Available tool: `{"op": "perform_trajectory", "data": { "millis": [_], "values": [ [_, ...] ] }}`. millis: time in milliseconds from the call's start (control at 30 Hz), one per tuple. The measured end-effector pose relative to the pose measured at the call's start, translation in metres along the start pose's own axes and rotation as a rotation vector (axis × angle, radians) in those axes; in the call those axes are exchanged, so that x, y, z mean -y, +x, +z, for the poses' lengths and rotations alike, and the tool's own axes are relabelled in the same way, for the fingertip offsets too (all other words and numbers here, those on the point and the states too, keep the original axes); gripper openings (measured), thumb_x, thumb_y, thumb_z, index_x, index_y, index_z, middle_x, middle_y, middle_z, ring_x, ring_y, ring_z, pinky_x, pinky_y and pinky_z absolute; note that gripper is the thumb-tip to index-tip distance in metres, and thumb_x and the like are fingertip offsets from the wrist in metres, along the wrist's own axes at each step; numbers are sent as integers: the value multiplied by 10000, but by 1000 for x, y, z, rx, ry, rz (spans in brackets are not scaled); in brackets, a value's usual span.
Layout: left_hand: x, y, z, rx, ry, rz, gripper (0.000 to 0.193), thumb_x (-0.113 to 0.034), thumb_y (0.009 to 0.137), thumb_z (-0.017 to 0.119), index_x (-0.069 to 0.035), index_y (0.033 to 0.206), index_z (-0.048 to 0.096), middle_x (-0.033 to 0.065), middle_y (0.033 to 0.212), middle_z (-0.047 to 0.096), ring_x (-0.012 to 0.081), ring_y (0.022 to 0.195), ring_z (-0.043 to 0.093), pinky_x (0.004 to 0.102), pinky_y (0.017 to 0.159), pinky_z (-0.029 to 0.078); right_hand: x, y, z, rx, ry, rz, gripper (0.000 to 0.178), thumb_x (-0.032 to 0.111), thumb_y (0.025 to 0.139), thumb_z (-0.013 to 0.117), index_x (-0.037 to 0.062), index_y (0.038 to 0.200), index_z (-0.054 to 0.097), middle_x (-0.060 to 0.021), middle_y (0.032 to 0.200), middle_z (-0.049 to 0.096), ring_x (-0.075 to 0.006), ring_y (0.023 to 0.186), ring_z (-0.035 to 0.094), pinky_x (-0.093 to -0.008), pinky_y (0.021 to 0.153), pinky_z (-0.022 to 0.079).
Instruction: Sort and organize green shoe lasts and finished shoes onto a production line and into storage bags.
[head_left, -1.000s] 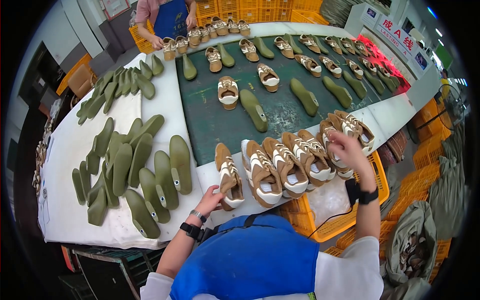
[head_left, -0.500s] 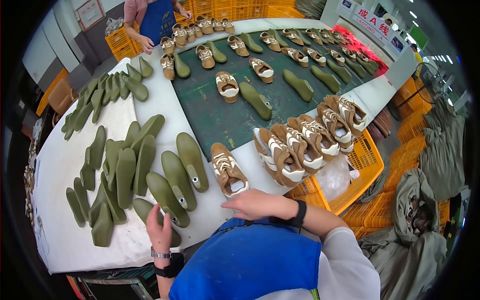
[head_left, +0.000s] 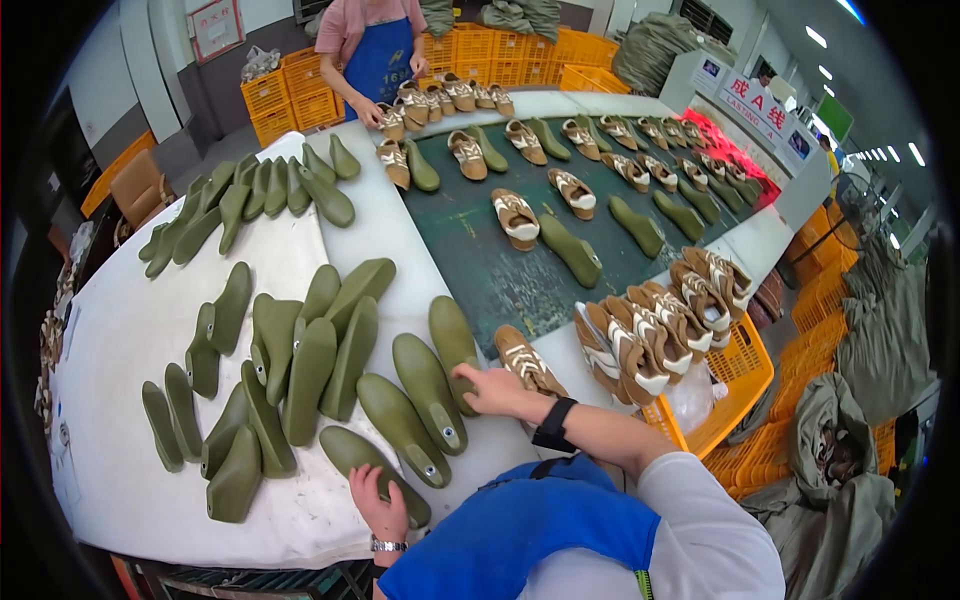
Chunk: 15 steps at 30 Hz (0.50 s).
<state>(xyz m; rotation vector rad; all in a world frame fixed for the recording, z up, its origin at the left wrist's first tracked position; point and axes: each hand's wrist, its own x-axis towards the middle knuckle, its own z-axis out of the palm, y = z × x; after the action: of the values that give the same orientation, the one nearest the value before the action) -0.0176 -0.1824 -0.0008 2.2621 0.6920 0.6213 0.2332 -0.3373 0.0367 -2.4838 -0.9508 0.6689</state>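
On the pale tabletop [head_left: 150, 330] my right hand [head_left: 490, 390] has its fingers curled at the heel end of an olive-green shoe last [head_left: 452, 335]. Its thumb side is partly hidden. My left hand [head_left: 380, 505] lies over the edge of the nearest shoe last [head_left: 352, 452], fingers loosely stretched and apart. Between these two, more green lasts [head_left: 428, 385] lie side by side, with round metal-rimmed holes at their near ends. Just beyond my right wrist sits a brown and white sneaker [head_left: 525, 360], its near end covered by my arm.
Loose green lasts [head_left: 310, 380] crowd the table's left side. Sneakers and lasts stand on a dark green mat [head_left: 480, 290]. A row of sneakers [head_left: 640, 340] lines the right edge, beside a yellow crate [head_left: 745, 365]. Across the table stands a person in a blue apron [head_left: 380, 65].
My right hand has moved from the single sneaker leftward to the far shoe last. My left hand has come down onto the nearest last. The whole view has shifted, and the other person now touches a sneaker.
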Motion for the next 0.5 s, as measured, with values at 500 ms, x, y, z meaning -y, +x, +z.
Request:
{"op": "perform_trajectory", "data": {
  "millis": [500],
  "values": [
    [4, 5, -1, 7, -9, -21, 280, -11, 644, 552, -19, 924, 536, 156, 1074, 497, 383, 1133, 378, 440, 968, 286, -127, 109, -81, -43, -247, 23, 329, 257, 790, 515, 246, 1114, 457, -131, 926, 603, -333, 825, 583, -421, 714, 464]
  ]
}}
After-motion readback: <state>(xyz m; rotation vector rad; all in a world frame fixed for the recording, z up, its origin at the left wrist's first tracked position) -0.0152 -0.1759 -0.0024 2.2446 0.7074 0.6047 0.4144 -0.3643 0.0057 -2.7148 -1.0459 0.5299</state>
